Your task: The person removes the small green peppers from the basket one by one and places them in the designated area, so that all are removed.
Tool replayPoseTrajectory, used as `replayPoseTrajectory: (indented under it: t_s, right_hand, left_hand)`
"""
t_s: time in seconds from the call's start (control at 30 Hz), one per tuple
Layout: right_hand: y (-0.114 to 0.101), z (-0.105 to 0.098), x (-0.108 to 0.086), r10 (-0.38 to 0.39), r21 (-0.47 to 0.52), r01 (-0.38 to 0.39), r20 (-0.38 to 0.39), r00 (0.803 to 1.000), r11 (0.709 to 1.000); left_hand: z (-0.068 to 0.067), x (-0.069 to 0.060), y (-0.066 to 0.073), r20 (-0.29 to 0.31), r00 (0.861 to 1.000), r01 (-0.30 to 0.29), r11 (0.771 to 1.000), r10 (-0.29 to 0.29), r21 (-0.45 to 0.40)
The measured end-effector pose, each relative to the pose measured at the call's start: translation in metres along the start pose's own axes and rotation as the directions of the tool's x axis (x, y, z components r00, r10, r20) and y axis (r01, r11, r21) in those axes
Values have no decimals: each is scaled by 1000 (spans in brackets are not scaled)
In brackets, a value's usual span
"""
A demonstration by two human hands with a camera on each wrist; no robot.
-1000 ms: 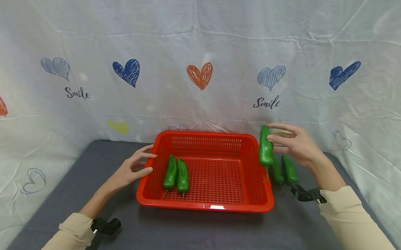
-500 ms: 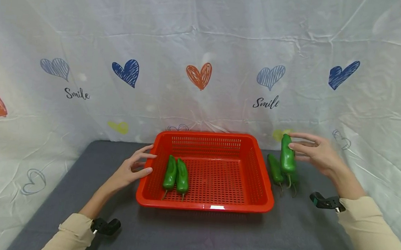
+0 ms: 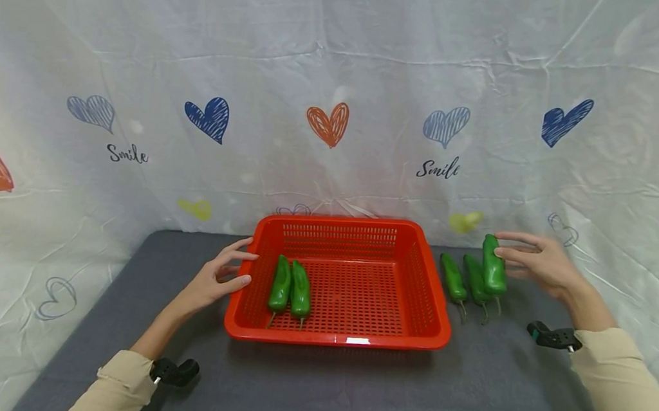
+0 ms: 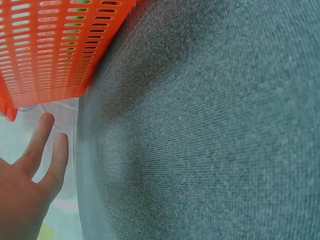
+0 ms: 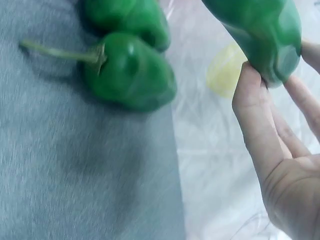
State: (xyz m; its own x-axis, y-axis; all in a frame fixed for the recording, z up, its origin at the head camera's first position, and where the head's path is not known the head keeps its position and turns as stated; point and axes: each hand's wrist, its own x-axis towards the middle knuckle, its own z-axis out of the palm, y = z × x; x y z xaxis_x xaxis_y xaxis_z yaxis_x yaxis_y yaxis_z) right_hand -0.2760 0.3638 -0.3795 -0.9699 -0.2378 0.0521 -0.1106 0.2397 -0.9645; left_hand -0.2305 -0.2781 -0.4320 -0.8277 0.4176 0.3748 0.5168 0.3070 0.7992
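A long green pepper [image 3: 494, 268] is pinched by its stemless end between the thumb and fingers of my right hand [image 3: 542, 266], stem end pointing down and toward me. The right wrist view shows that same held pepper [image 5: 272, 37] at top right. Two more green peppers [image 3: 453, 278] lie side by side on the cloth, just left of the held one. My left hand [image 3: 210, 281] touches the left rim of a red plastic basket [image 3: 348, 340]; in the left wrist view its visible fingers [image 4: 59, 155] are straight. Inside the basket, at its left, lie two green peppers [image 3: 300, 290].
A dark grey cloth [image 3: 326, 392] covers the table. Behind it hangs a white sheet [image 3: 320, 179] printed with hearts and words. The basket's right wall stands close beside the nearest pepper on the cloth.
My right hand has carried the pepper rightward and lower, from over the basket's right rim to beyond the two peppers on the cloth. The left hand and basket have stayed put.
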Motion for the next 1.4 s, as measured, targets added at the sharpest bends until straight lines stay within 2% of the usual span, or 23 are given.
replayPoseTrajectory:
  t_s: [0.37, 0.53, 0.9, 1.17, 1.4]
  right_hand:
    - [18, -22, 2, -44, -136, 48, 32, 999, 990]
    - [26, -29, 4, -56, -171, 62, 41, 998, 983]
    - [46, -39, 7, 55, -142, -53, 6, 998, 988]
    - [65, -38, 12, 121, -145, -117, 15, 993, 982]
    - [72, -35, 13, 148, -133, -143, 22, 989, 981]
  left_hand:
    - [-1, 1, -4, 5, 1000, -27, 999, 27, -29]
    - [-1, 1, -4, 4, 1000, -12, 999, 12, -31]
    - [-1, 1, -1, 2, 1000, 2, 999, -2, -35]
    - [0, 0, -3, 1, 1000, 8, 1000, -8, -24]
    - [0, -1, -2, -3, 1000, 9, 1000, -9, -25]
